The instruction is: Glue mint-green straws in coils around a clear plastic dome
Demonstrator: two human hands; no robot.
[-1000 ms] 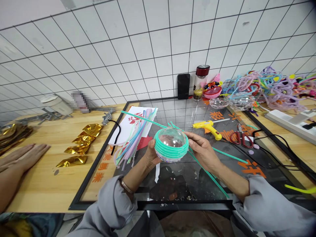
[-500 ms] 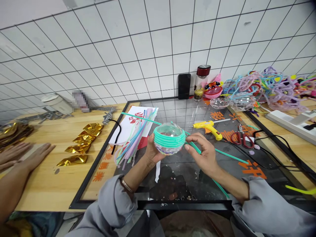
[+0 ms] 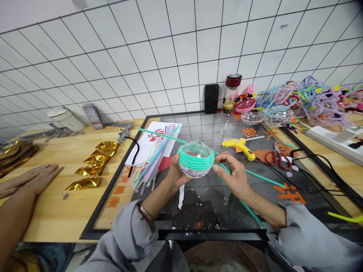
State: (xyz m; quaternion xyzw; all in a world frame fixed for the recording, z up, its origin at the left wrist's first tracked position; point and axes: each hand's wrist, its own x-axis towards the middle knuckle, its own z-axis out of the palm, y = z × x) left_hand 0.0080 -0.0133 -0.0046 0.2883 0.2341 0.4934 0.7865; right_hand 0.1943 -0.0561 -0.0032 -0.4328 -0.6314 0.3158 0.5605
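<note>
A clear faceted plastic bowl [image 3: 198, 149] is in my left hand [image 3: 176, 172], its fingers wrapped round the left side and underside. Rows of green pipe cleaner [image 3: 195, 160] circle the bowl, with multicoloured material below them. At the bowl's right side, my right hand [image 3: 231, 172] has its thumb and index finger close together against the green rows. Whatever lies between those fingertips is too small to make out. Loose green pipe cleaners [image 3: 265, 178] lie on the dark glass board behind and below my right hand.
Pastel pipe cleaners [image 3: 159, 158] lie on white paper [image 3: 138, 151]. To the right are a yellow glue gun [image 3: 239, 146], red-handled scissors [image 3: 279, 160] and black cables. A phone [image 3: 211, 99] and bottle [image 3: 231, 96] stand behind. Another person's hands [image 3: 36, 179] rest near gold foil [image 3: 98, 160].
The bowl and my left hand have shifted slightly right. My right fingers have drawn closer together beside the bowl. At far left, the other person's hands have moved slightly.
</note>
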